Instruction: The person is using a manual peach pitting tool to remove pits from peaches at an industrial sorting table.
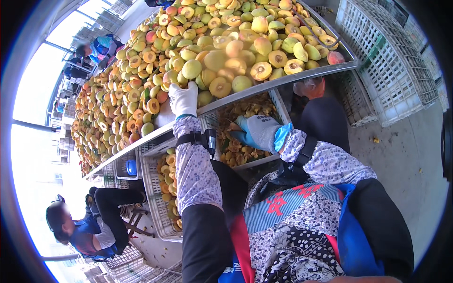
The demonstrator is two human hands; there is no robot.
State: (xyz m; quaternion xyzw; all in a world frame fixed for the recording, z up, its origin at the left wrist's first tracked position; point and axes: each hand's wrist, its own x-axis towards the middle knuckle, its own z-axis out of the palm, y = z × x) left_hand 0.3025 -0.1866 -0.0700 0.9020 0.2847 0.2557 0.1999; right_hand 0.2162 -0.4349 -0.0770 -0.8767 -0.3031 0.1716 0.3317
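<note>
My left hand [184, 100], in a white glove, is at the near edge of a metal-rimmed table [264, 87] heaped with peaches [207, 52], some whole and some halved. Its fingers look curled, just below a yellow-green peach [191, 69]; what they hold, if anything, is hidden. Lower and to the right, my right hand [258, 132] wears a grey and blue glove. Its fingers are closed above a crate [281, 106] of brownish-orange peach scraps [236, 153], and I cannot make out what is in them.
Left of my legs stands a pale crate [155, 207] of peach pieces [169, 179]. White plastic crates [387, 66] are stacked at the right. A person [89, 228] sits at lower left; another person [101, 48] bends beyond the table. A blue container [132, 167] sits under the table edge.
</note>
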